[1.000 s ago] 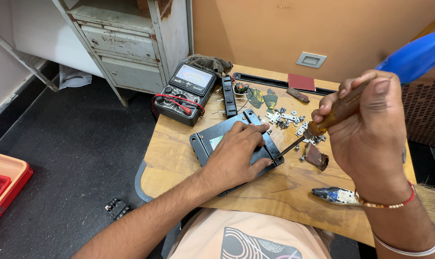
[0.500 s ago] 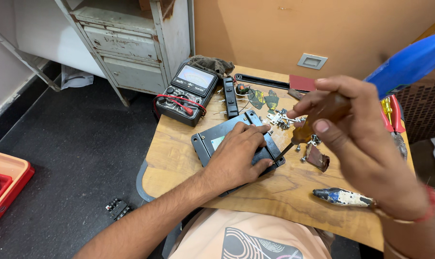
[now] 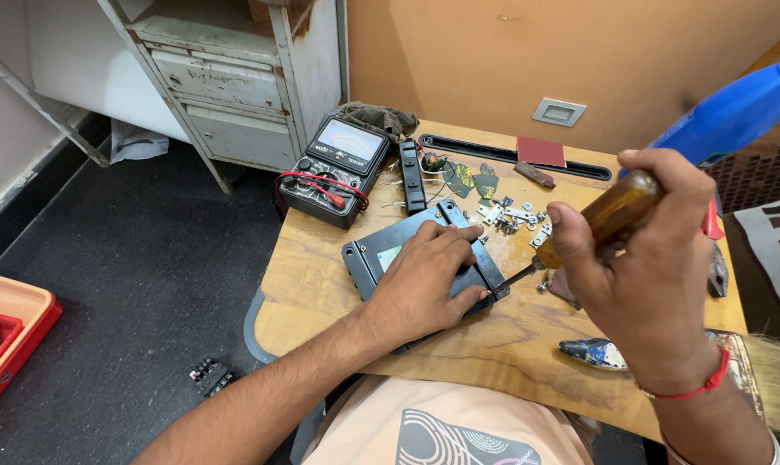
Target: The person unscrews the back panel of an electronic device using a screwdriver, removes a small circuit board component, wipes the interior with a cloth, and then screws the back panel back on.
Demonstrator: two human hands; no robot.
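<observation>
Floor at far left carries an orange-red plastic tray [image 3: 11, 331] and a small black terminal block [image 3: 211, 375], both well apart from the work. Behind them stands a worn grey metal cabinet w/ drawers [image 3: 235, 86].

Wooden counter [image 3: 321, 293] next: at its back-left edge sits a black analogue multimeter w/ red leads wrapped round it [image 3: 331, 172], screen facing the person, so prob. parked for reading w/o being moved. Just beside it lies a narrow black connector strip [image 3: 413, 176].

Centre: left hand [image 3: 424, 284] lies flat, fingers spread, pressing down on a flat dark-grey rectangular device casing [image 3: 381, 254], which lies near the counter's front-middle. Palm weight seems meant to pin the casing so it can't slide or turn; hand is not clamped round it, just bearing on top.

Behind the casing, small silver brackets and screws [image 3: 506, 215] are heaped together, near enough to reach, w/ a dark red square pad [image 3: 541, 151] further back.

Right: right hand [image 3: 640, 258] is closed tight round a brown wooden-handled screwdriver [image 3: 609, 211], shaft angled down-left so the tip meets the casing's right corner by the left fingertips. High grip looks chosen for turning force. A blue plastic bottle [image 3: 734, 108] rises at far right.
</observation>
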